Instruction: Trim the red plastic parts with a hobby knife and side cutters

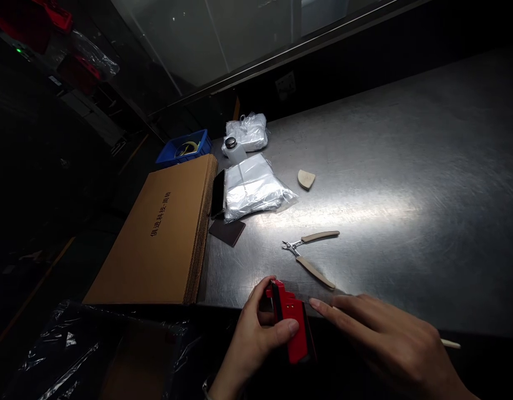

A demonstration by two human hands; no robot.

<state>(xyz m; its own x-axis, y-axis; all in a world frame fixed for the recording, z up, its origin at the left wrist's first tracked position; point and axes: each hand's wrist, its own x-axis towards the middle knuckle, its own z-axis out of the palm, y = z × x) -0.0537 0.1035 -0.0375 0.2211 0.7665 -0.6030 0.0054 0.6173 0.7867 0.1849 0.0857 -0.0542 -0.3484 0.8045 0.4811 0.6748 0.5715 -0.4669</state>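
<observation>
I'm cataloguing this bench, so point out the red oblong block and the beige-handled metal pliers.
Red oblong block [295, 314]: head view, on its red face.
Beige-handled metal pliers [315, 272]: head view, lower handle.

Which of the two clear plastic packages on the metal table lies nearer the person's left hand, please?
The front package, on the left hand's side of the white bottle; the rear package lies farther away, partly behind that bottle.
</observation>
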